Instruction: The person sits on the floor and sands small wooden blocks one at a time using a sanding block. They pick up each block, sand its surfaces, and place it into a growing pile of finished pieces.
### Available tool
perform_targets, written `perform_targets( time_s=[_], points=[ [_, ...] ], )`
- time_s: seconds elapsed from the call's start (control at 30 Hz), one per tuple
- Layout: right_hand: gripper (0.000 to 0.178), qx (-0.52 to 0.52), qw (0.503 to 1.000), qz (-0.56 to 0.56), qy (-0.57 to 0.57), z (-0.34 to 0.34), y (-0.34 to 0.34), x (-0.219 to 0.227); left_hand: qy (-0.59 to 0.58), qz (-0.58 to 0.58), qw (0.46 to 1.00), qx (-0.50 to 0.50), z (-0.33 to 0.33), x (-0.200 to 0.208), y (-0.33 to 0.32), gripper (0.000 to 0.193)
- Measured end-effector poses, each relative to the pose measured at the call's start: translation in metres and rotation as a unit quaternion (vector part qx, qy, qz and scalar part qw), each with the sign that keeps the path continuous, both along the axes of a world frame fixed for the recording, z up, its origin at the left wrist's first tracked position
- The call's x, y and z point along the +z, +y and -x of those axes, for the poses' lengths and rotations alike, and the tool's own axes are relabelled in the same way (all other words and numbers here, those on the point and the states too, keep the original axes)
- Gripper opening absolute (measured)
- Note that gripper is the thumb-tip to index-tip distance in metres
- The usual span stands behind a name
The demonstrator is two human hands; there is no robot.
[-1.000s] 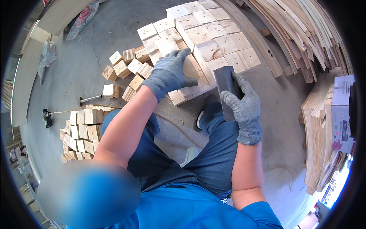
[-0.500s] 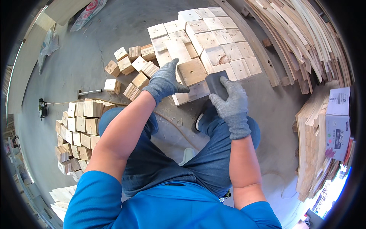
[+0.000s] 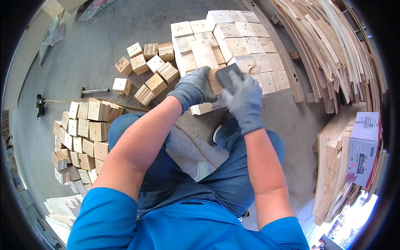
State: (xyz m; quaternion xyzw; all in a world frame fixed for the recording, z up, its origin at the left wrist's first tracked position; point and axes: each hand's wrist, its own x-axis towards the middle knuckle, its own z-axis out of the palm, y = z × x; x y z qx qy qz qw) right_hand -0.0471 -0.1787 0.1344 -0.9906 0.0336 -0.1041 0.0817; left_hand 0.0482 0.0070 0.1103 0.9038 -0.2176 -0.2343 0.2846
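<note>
My left hand (image 3: 194, 88), in a grey knit glove, grips the left side of a square wooden block (image 3: 214, 82) between thumb and fingers. My right hand (image 3: 245, 100), gloved the same way, holds a dark grey sanding block (image 3: 227, 76) flat against the top of that wooden block. The sanding block and my hands hide much of the wooden block's face. Just beyond, a large stepped stack of pale wooden blocks (image 3: 243, 43) stands on the floor, many with a small hole in the face.
Loose wooden blocks (image 3: 138, 63) lie left of the stack, and another pile of blocks (image 3: 89, 129) is by my left knee. A hammer (image 3: 95, 91) and a green-black power tool (image 3: 40, 106) with a cord lie at left. Long boards (image 3: 329, 50) and a carton (image 3: 363, 148) line the right.
My right hand has moved left and slightly up, bringing the sanding block from the wooden block's right edge onto its face. My left hand has closed in on the block's side.
</note>
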Motion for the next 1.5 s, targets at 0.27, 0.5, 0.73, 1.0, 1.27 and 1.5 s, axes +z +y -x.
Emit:
perform_targets(
  time_s=[0.27, 0.5, 0.73, 1.0, 1.27, 1.5],
  points=[
    [0.068, -0.029, 0.999, 0.013, 0.022, -0.005, 0.000, -0.001, -0.006, -0.007, 1.000, -0.005, -0.001, 0.000, 0.000, 0.114],
    [0.067, 0.018, 0.998, -0.048, 0.024, 0.013, -0.012, -0.008, 0.021, -0.020, 0.999, -0.017, -0.002, 0.010, -0.002, 0.115],
    [0.064, 0.037, 0.997, -0.066, 0.033, 0.001, -0.013, -0.009, 0.013, -0.032, 0.999, -0.004, 0.001, 0.010, -0.003, 0.116],
    [0.061, -0.015, 0.998, -0.047, 0.034, -0.009, -0.019, -0.002, -0.005, -0.030, 1.000, -0.002, 0.002, 0.004, -0.003, 0.114],
    [0.061, -0.016, 0.999, -0.035, 0.005, 0.000, -0.023, -0.003, 0.010, -0.034, 0.999, -0.006, 0.003, 0.010, -0.005, 0.111],
    [0.063, -0.043, 0.998, -0.030, 0.027, -0.003, -0.027, -0.004, 0.002, -0.027, 0.999, -0.017, 0.000, 0.009, -0.003, 0.112]
  ],
)
